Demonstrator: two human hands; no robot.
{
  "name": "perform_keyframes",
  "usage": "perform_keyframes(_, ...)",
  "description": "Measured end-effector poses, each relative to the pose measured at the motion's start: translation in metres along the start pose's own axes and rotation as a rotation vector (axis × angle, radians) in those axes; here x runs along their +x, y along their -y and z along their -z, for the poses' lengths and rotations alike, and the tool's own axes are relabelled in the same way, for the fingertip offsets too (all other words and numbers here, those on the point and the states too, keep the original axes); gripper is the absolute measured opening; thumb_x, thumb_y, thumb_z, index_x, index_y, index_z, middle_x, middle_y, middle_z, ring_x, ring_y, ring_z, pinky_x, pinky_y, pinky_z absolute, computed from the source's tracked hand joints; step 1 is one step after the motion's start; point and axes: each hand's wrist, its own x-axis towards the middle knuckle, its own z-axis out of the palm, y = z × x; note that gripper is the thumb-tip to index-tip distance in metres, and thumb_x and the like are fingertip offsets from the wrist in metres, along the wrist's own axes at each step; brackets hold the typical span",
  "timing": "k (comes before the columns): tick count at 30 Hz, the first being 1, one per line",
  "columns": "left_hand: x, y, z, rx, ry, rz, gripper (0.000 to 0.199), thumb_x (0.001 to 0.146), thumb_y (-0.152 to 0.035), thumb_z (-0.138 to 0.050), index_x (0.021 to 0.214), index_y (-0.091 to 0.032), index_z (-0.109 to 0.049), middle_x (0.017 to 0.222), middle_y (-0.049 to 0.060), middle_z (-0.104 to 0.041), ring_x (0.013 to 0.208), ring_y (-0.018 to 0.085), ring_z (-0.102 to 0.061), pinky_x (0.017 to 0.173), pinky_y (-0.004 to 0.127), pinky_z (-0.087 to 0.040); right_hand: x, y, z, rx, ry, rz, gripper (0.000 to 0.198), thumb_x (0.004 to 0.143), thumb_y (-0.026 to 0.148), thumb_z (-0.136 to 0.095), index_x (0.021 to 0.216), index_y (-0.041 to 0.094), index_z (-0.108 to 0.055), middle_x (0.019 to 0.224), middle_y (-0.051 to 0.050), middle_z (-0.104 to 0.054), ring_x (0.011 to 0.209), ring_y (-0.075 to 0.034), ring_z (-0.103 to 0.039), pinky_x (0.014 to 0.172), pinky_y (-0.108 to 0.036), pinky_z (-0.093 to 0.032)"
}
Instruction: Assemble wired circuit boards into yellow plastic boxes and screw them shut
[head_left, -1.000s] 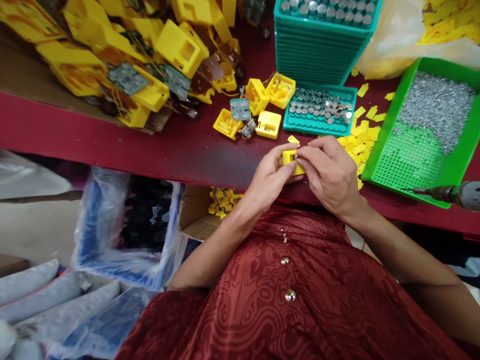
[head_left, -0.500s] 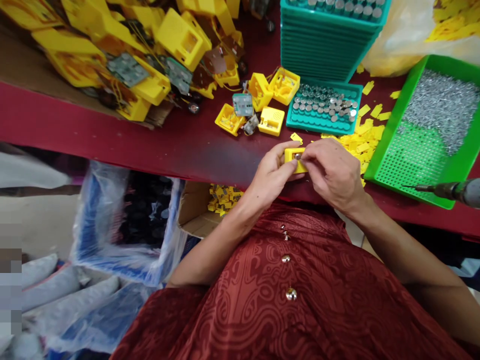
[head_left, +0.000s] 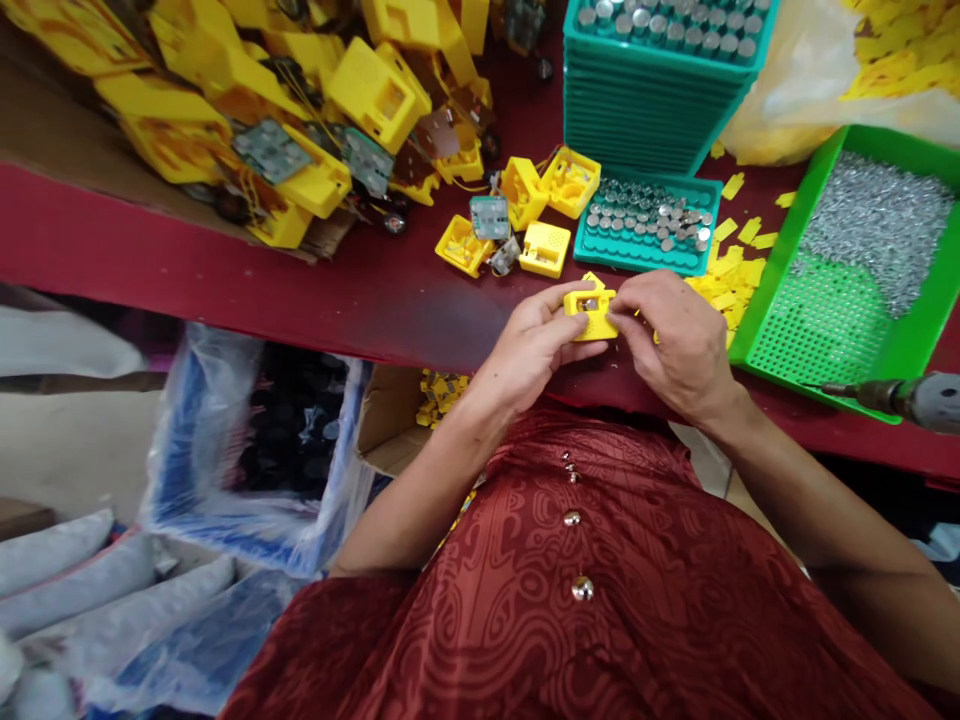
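Observation:
My left hand (head_left: 536,335) is wrapped round a small yellow plastic case (head_left: 600,325), thumb on its face. In the case's open slot sits a shiny round metal piece (head_left: 590,304), which looks like a button cell. My right hand (head_left: 671,340) is closed, thumb and forefinger pinched together at the case's right edge. Whatever those fingertips hold, if anything, is too small to make out. Just beyond the hands a teal tray (head_left: 637,262) carries rows of button cells (head_left: 637,222). Loose yellow plastic pieces (head_left: 724,290) lie to the right of it.
Yellow housings (head_left: 375,95) with wired circuit boards pile up at the left, several nearer ones (head_left: 545,250) by the tray. Stacked teal trays (head_left: 637,120) stand behind. A green basket (head_left: 757,345) of screws is at right, a screwdriver tool (head_left: 915,400) over its edge. Below left sits a lined blue crate (head_left: 169,450).
The right fingertips have drawn back from the slot to the case's right edge, uncovering more of the metal piece. The left hand keeps its hold and has shifted slightly left.

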Motion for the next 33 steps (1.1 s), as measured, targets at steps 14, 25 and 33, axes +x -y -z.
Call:
perform_keyframes(14,0.005,0.016,-0.002,0.12,-0.056,-0.19,0.041,0.093,-0.022,-0.075,0.131,-0.017,-0.061,0.126,0.011,-0.076,0.117,0.024,-0.075,0.103,0.043,-0.067,0.004,0.016,-0.012,-0.118,-0.044,-0.113,0.028,0.108,0.022,-0.053,0.102,0.016,-0.08,0.095,-0.009,-0.071,0.087,-0.017,-0.065,0.078,-0.032,-0.055)
perform_keyframes(25,0.007,0.016,0.001,0.143,-0.055,-0.202,0.037,0.095,-0.019,-0.071,0.13,-0.018,-0.061,0.133,0.012,-0.075,0.116,0.022,-0.076,0.1,0.038,-0.068,0.02,0.017,-0.003,0.46,0.089,-0.573,0.02,0.089,0.024,-0.066,0.095,0.015,-0.083,0.095,-0.006,-0.08,0.084,-0.015,-0.072,0.079,-0.029,-0.057)
perform_keyframes(33,0.008,0.017,0.002,0.157,-0.077,-0.21,0.04,0.094,-0.02,-0.072,0.132,-0.017,-0.06,0.13,0.013,-0.076,0.111,0.022,-0.078,0.096,0.039,-0.07,0.018,0.018,0.002,0.211,0.08,-0.416,0.025,0.099,0.024,-0.053,0.102,0.017,-0.076,0.101,-0.007,-0.079,0.09,-0.017,-0.071,0.089,-0.033,-0.057)
